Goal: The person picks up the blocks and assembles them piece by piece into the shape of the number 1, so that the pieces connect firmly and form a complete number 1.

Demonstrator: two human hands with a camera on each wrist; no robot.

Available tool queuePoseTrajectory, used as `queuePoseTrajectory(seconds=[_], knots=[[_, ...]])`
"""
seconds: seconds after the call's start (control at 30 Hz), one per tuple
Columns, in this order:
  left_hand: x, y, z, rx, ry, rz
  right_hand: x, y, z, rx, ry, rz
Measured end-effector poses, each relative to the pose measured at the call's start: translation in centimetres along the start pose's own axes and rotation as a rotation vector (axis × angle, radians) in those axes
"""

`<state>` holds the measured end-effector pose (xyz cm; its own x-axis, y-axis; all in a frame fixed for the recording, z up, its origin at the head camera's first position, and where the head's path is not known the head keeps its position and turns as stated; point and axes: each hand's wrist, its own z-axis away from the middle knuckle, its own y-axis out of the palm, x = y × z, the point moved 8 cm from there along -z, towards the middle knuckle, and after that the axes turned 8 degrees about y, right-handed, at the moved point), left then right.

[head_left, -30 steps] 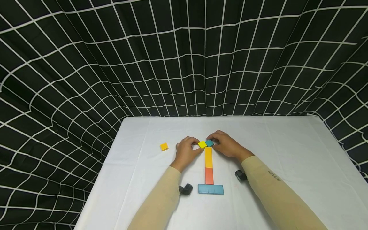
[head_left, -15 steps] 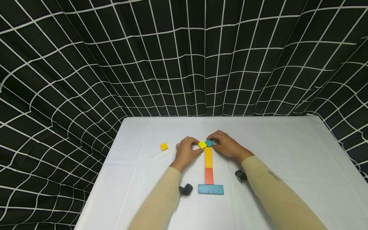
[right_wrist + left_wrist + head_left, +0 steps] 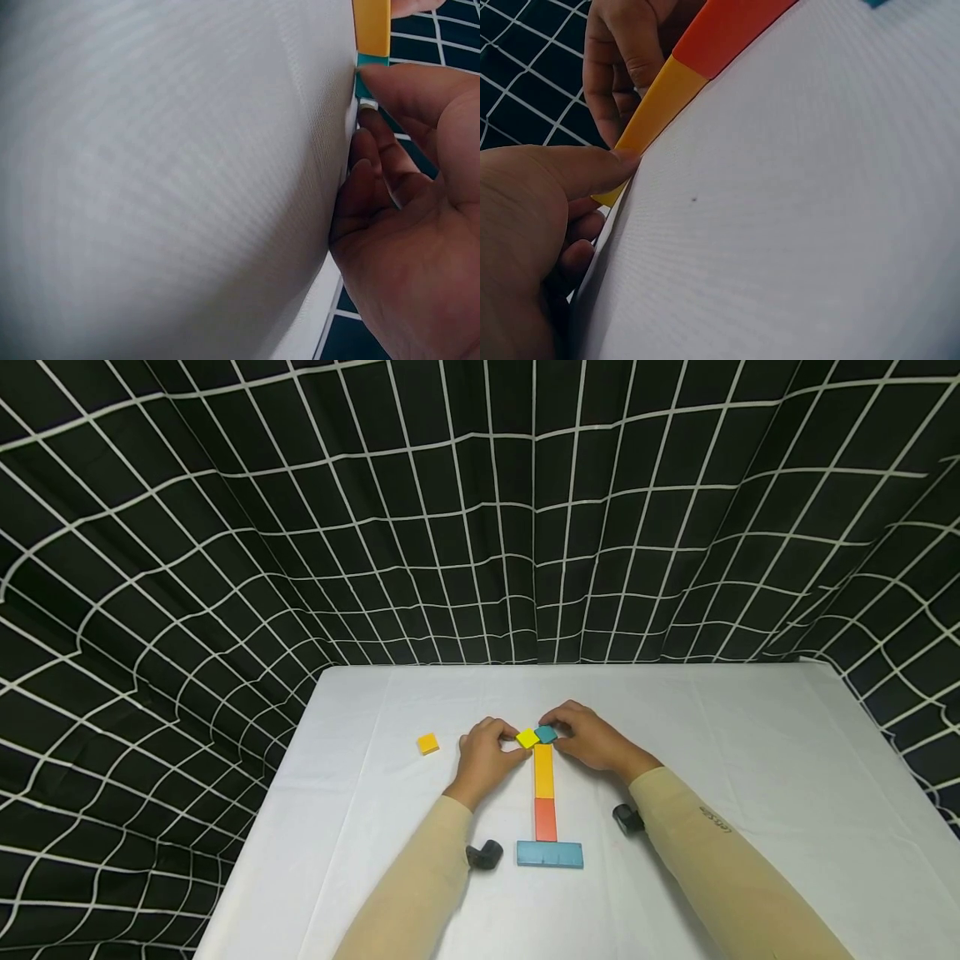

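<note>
My left hand point(image 3: 486, 762) pinches a small yellow square block point(image 3: 527, 738) between thumb and forefinger. Opposite it, my right hand point(image 3: 592, 735) holds a small teal square block point(image 3: 546, 734) the same way. Both squares lie turned cornerwise, meeting or nearly meeting at the far end of a long orange-yellow block point(image 3: 543, 771). Below that block come a red block point(image 3: 546, 820) and a blue-teal bar point(image 3: 550, 854) set crosswise. The left thumb covers part of the yellow block in the left wrist view; in the right wrist view the teal block point(image 3: 369, 81) shows beside the thumb.
An orange-yellow square block point(image 3: 427, 743) lies alone left of my left hand. White cloth covers the table point(image 3: 750, 760), and a black curtain with a white grid point(image 3: 480, 543) hangs behind and at the sides. Black wrist cameras point(image 3: 485, 855) sit at both sleeves.
</note>
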<state>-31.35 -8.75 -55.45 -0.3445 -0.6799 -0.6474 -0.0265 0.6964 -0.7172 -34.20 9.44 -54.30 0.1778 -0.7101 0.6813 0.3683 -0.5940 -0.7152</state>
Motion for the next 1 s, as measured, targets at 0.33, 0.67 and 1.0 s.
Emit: queuePoseTrajectory(seconds=[0.33,0.67,1.0], knots=[[-0.05,-0.18,0.01,-0.004,-0.011,-0.003,0.00,0.06,-0.12,-0.005,-0.006,0.002],[0.03,-0.20,0.03,-0.017,-0.018,-0.008,-0.04,-0.01,-0.01,-0.008,-0.010,0.004],[0.19,-0.02,0.01,0.000,-0.008,0.012,-0.04,0.00,0.00,-0.006,0.009,-0.004]])
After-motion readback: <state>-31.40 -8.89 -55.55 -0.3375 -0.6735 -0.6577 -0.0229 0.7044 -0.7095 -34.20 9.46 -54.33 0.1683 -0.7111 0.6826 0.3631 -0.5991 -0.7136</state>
